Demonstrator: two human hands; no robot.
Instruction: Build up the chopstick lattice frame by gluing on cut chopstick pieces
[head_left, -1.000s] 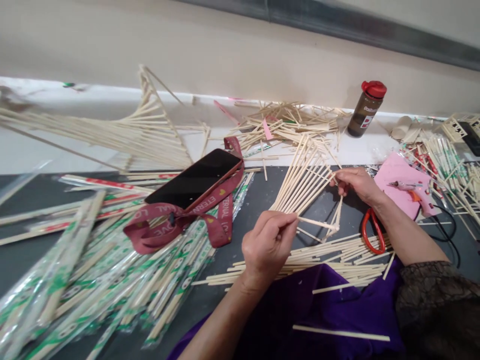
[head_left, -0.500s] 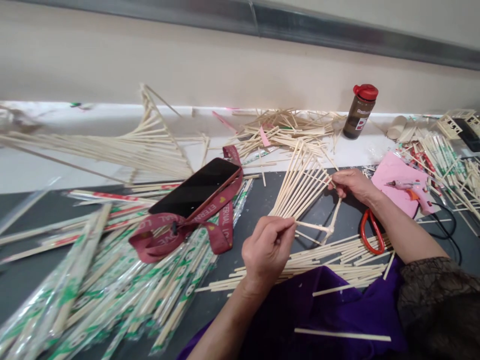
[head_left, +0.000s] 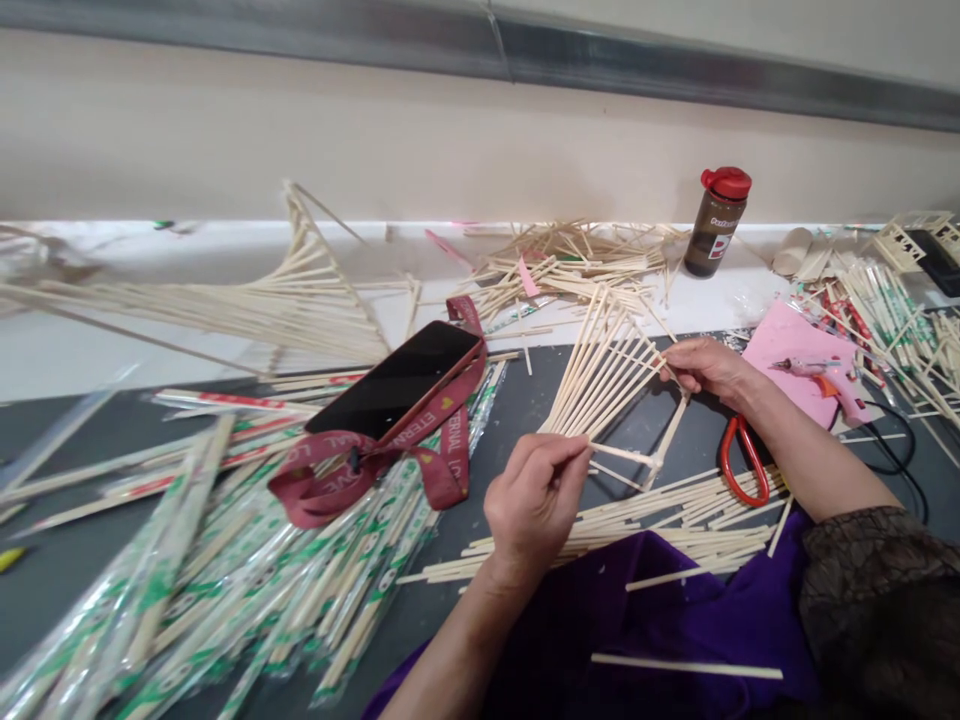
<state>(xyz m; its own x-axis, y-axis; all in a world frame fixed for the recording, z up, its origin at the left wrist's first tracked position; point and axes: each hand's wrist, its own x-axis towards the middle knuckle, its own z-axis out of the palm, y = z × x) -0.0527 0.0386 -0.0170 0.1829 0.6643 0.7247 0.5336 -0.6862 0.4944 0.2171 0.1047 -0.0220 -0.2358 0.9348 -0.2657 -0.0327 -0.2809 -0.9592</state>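
A fan-like frame of pale wooden chopsticks (head_left: 600, 385) is held up between both hands over the dark table. My left hand (head_left: 536, 490) pinches its near left corner, thumb against fingers. At the far right side, my right hand (head_left: 701, 368) grips the frame's edge with curled fingers. A corner joint at the frame's lower right sticks out between the hands. Loose chopsticks (head_left: 600, 530) lie beneath, partly behind my left hand. Near my right forearm are the red handles of a tool (head_left: 742, 470), its other end hidden.
Wrapped chopsticks (head_left: 300, 590) and a phone (head_left: 397, 380) with a maroon strap (head_left: 442, 440) lie left. A larger stick structure (head_left: 225, 310) stands behind. A bottle (head_left: 718, 225), stick pile (head_left: 577, 260) and corded pink glue gun (head_left: 825, 380) are beyond. Purple cloth (head_left: 675, 620) covers my lap.
The view has shifted slightly, so things on the left sit a little further right. Both hands keep their hold on the frame with hardly any movement.
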